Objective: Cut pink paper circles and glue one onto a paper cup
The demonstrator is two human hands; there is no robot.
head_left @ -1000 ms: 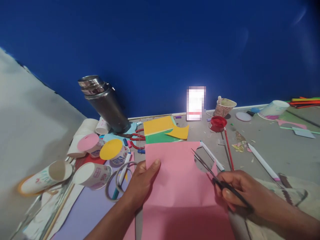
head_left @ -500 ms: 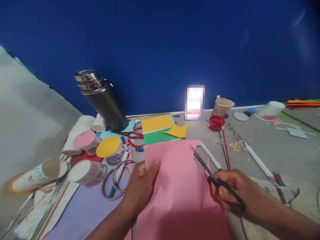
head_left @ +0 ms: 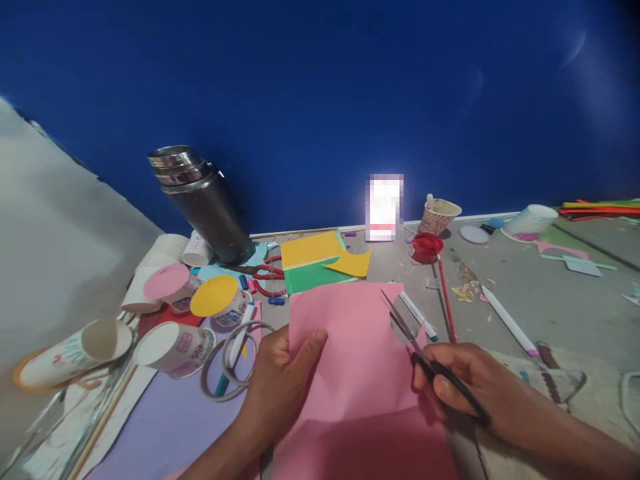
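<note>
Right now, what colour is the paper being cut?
Pink: the paper, seen in the head view.

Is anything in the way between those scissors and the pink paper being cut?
Nothing visible. The scissors in the right hand already meet the pink paper at its curved cut-out edge, while the left hand grips the sheet's left side, apart from the blades.

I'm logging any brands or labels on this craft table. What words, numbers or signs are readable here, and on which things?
None can be read.
Paper cups lying at the left: pink and blue printed marks, too blurred to read.
Cup with the yellow disc: blue print, too small to read.
White card against the blue wall: blurred out, unreadable.
Pink paper in the left hand and scissors in the right hand: no text visible.
</note>
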